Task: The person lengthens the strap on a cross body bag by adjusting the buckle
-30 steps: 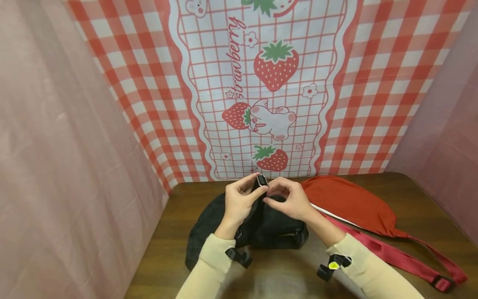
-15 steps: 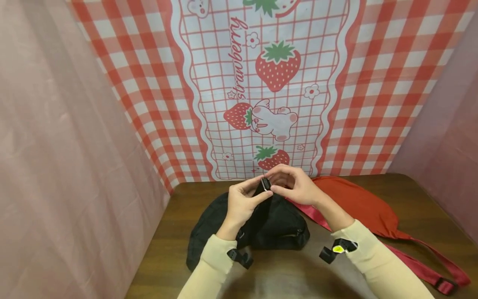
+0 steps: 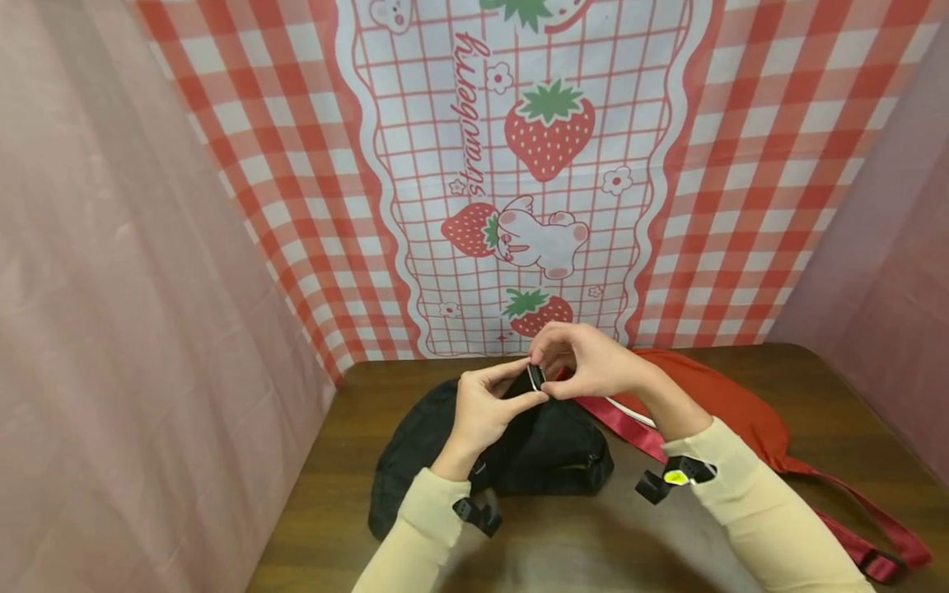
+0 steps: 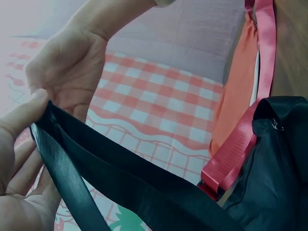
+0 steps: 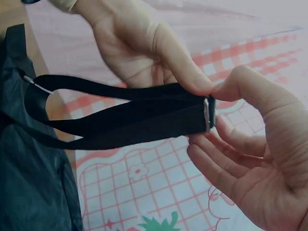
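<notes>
A black waist bag [image 3: 411, 453] lies on the table, and its strap [image 5: 115, 127] is drawn up as a folded loop. At the top of the loop sits a metal-edged strap slider [image 5: 207, 114]. My left hand [image 3: 480, 412] pinches the strap right beside this slider, thumb on the near side and fingers on the far side. From the other side my right hand [image 3: 596, 361] holds the slider's end between thumb and curled fingers. Both hands meet above the bag, as the right wrist view shows closely. A second metal ring [image 5: 37, 84] shows lower on the strap.
To the right lies an orange-red waist bag [image 3: 730, 403] with a white zip line. Its pinkish-red strap [image 3: 853, 539] trails toward the front right and ends in a black buckle [image 3: 882, 565]. A checked strawberry cloth [image 3: 549, 231] hangs behind the wooden table [image 3: 326, 486].
Both hands have shifted slightly right with the slider. The right hand has risen and moved from beside the strap to the slider's end, and its fingers have curled more.
</notes>
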Demonstrator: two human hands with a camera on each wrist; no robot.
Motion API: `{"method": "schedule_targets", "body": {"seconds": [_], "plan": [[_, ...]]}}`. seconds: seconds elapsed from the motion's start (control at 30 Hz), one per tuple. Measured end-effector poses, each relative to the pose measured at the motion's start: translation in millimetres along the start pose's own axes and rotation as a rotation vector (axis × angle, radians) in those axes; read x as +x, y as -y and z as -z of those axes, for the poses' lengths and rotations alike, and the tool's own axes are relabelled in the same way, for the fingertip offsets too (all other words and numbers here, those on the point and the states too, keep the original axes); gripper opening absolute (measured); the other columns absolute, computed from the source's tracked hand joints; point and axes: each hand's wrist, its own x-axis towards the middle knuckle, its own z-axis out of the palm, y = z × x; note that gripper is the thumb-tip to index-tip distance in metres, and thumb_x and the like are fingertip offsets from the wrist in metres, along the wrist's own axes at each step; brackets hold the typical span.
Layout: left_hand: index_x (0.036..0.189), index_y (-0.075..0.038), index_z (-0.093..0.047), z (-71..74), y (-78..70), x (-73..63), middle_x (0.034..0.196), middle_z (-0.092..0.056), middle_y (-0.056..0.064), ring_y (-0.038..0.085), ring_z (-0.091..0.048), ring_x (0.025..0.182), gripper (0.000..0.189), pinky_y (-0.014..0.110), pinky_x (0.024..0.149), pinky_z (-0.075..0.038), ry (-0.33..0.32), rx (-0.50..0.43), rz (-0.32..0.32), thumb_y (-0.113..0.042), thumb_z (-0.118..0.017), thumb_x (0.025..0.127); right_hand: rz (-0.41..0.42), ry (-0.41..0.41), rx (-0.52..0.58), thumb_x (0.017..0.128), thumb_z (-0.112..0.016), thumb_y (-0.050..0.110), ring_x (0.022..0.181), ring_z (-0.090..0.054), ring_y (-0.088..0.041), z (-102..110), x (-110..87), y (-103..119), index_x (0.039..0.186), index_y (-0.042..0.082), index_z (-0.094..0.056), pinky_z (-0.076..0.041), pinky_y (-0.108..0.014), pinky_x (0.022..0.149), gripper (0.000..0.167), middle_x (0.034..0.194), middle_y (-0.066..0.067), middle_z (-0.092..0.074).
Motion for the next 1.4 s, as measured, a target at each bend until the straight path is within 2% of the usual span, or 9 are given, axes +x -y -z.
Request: {"method": "schedule_targets", "body": {"seconds": [0.13, 0.3, 0.5, 0.6, 0.83, 1.0, 1.17, 1.27, 1.4], "plan": [[0.127, 0.001, -0.077, -1.6, 1.2, 0.3, 0.123, -0.078, 0.021, 0.018, -0.075, 0.117, 0.043, 0.030, 0.104, -0.059, 0.001, -0.013, -0.015, 0.001, -0.088, 0.085, 0.005, -0.022, -0.017, 0.083, -0.080, -0.001, 0.090, -0.072, -0.022, 0, 1.8, 3, 0.106, 0.006, -0.066, -0.066, -0.037, 0.082, 0.028, 0.113, -0.013, -0.062], [0.125, 0.002, -0.077, -0.6, 2.3, -0.4, 0.123, -0.078, 0.022, 0.012, -0.075, 0.115, 0.041, 0.029, 0.105, -0.058, -0.026, -0.032, 0.014, 0.003, -0.087, 0.085, 0.033, -0.055, 0.112, 0.084, -0.070, -0.008, 0.093, -0.070, -0.019, 1, 0.3, -1, 0.107, 0.000, -0.061, -0.064, -0.028, 0.086, 0.026, 0.120, -0.018, -0.060], [0.129, 0.003, -0.075, 1.5, 1.1, -0.1, 0.125, -0.076, 0.025, 0.025, -0.074, 0.120, 0.041, 0.031, 0.107, -0.057, -0.028, -0.047, 0.023, 0.003, -0.084, 0.088, 0.061, -0.063, 0.127, 0.091, -0.079, -0.003, 0.095, -0.072, -0.015, -1, 0.9, -8, 0.123, -0.002, -0.066, -0.064, -0.029, 0.087, 0.034, 0.112, -0.019, -0.069], [0.130, 0.004, -0.074, 1.3, -0.3, 0.8, 0.126, -0.075, 0.027, 0.030, -0.073, 0.121, 0.043, 0.032, 0.107, -0.057, -0.031, -0.069, 0.024, 0.005, -0.083, 0.088, 0.052, -0.092, 0.095, 0.089, -0.085, 0.003, 0.094, -0.075, -0.017, -2, 1.6, -9, 0.120, 0.002, -0.072, -0.066, -0.032, 0.085, 0.034, 0.110, -0.016, -0.073], [0.131, 0.001, -0.075, -0.7, -2.1, 0.2, 0.125, -0.076, 0.023, 0.018, -0.075, 0.117, 0.044, 0.029, 0.106, -0.058, -0.064, -0.058, 0.049, 0.002, -0.084, 0.088, 0.020, -0.223, 0.224, 0.096, -0.077, 0.001, 0.095, -0.075, -0.022, -4, 0.1, -4, 0.121, -0.003, -0.070, -0.066, -0.032, 0.082, 0.026, 0.109, -0.006, -0.074], [0.134, 0.003, -0.072, -0.3, -2.6, 0.7, 0.127, -0.076, 0.024, 0.029, -0.074, 0.120, 0.045, 0.033, 0.106, -0.058, -0.057, -0.037, 0.042, 0.001, -0.083, 0.091, 0.007, -0.269, 0.264, 0.097, -0.076, 0.003, 0.099, -0.074, -0.020, -10, 1.8, -2, 0.131, -0.003, -0.066, -0.064, -0.030, 0.085, 0.035, 0.112, -0.006, -0.073], [0.136, 0.002, -0.071, -0.9, -2.8, 0.2, 0.129, -0.075, 0.024, 0.032, -0.072, 0.123, 0.046, 0.030, 0.107, -0.057, -0.045, -0.042, 0.060, -0.002, -0.082, 0.092, -0.023, -0.260, 0.217, 0.097, -0.078, 0.007, 0.085, -0.075, -0.020, -17, 4.7, -1, 0.127, 0.000, -0.070, -0.065, -0.034, 0.072, 0.032, 0.107, -0.009, -0.074], [0.135, 0.002, -0.071, -1.5, -2.5, -0.5, 0.127, -0.075, 0.025, 0.033, -0.073, 0.122, 0.046, 0.029, 0.104, -0.058, -0.045, -0.054, 0.061, 0.000, -0.083, 0.091, -0.031, -0.315, 0.242, 0.098, -0.077, 0.008, 0.078, -0.073, -0.019, -19, 4.1, 0, 0.125, -0.002, -0.071, -0.064, -0.034, 0.067, 0.029, 0.099, -0.004, -0.075], [0.135, 0.001, -0.071, -0.7, -3.7, -0.3, 0.128, -0.075, 0.024, 0.034, -0.073, 0.121, 0.045, 0.030, 0.104, -0.059, -0.038, -0.041, 0.055, -0.001, -0.082, 0.092, -0.034, -0.436, 0.291, 0.100, -0.077, 0.014, 0.081, -0.070, -0.014, -22, 4.0, 1, 0.125, 0.000, -0.073, -0.062, -0.028, 0.074, 0.029, 0.098, 0.005, -0.075]]}}
